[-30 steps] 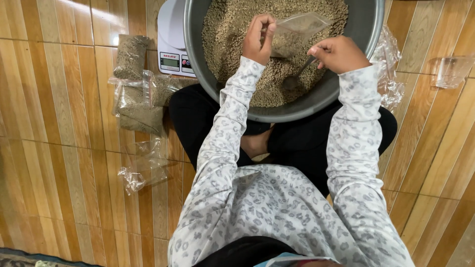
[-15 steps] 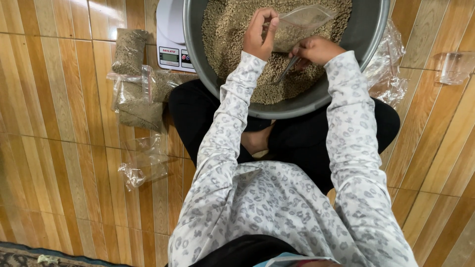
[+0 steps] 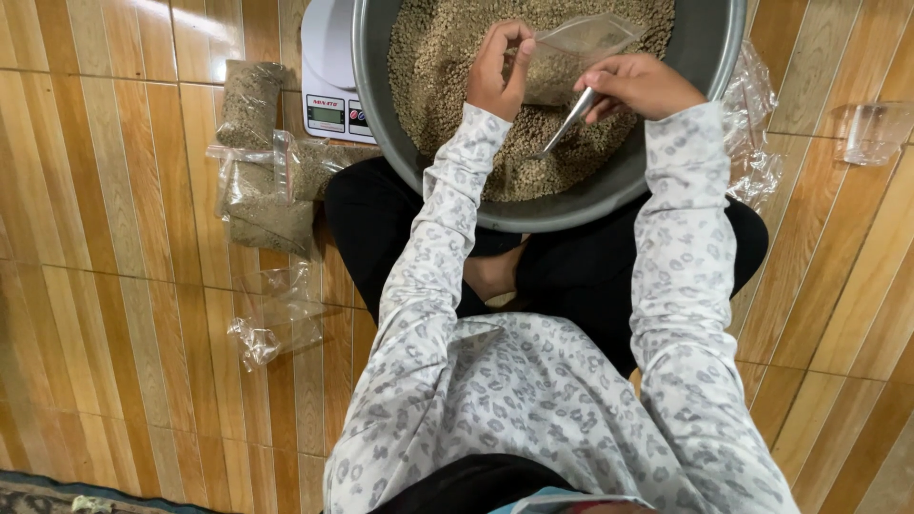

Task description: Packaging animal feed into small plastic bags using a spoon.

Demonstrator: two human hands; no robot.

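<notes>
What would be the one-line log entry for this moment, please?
left hand: holds clear bag open | right hand: holds metal spoon | below: grey basin of beans | scale at left

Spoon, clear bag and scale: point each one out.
metal spoon (image 3: 568, 124), head view, on its handle below the right hand.
clear plastic bag (image 3: 581, 43), head view, on its open upper part.
white kitchen scale (image 3: 328, 57), head view, on its weighing platform.
</notes>
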